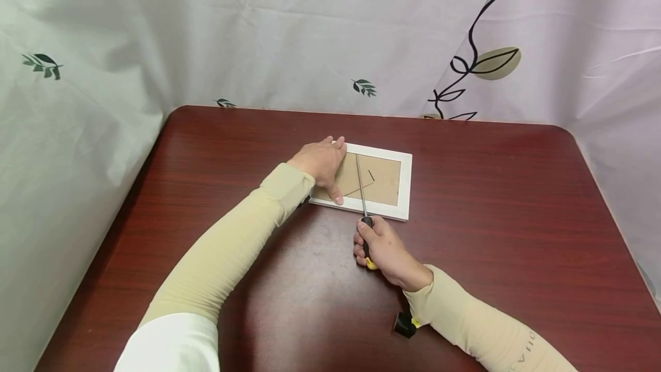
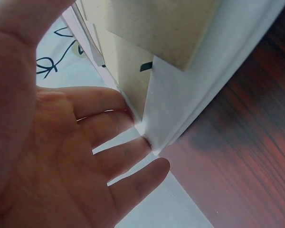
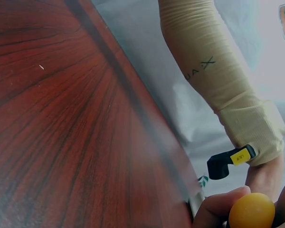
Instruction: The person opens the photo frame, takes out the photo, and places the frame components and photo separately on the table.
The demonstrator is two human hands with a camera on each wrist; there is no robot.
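Note:
Face down on the table lies a white picture frame [image 1: 406,188] with a brown backing board [image 1: 387,168]. My left hand [image 1: 320,162] rests over the frame's left end, its fingers extended to the far edge and its thumb by the near edge. In the left wrist view those fingers [image 2: 116,164] look straight, against the frame's white border [image 2: 168,95]. Near the frame's front edge, my right hand [image 1: 384,248] grips the black and yellow handle of a screwdriver [image 1: 360,185]. Its long metal shaft reaches across the board, tip near the far border. The right wrist view shows the yellow handle end [image 3: 251,211].
A small dark metal tab [image 1: 371,175] shows on the backing board. The reddish-brown wooden table [image 1: 490,200] extends around the frame. A white leaf-patterned curtain [image 1: 310,33] hangs behind it. Small black wrist devices [image 1: 405,324] sit at the sleeves.

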